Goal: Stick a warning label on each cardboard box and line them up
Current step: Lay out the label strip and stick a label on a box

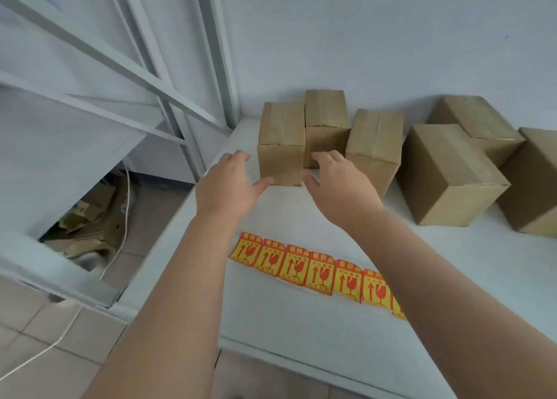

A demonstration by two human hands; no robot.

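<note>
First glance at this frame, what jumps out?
The strip of red-and-yellow fragile warning labels lies across the near part of the white table. Behind it, the left hand and right hand, both open, flank a small cardboard box at the table's far left. More plain cardboard boxes stand to its right along the wall.

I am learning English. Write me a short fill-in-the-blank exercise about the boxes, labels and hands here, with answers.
1. The strip of labels is printed in red and ____.
2. The left hand and the right hand flank the cardboard box nearest the ____ edge of the table.
3. In view, ____ cardboard boxes stand on the table.
Answers: yellow; left; six.
</note>
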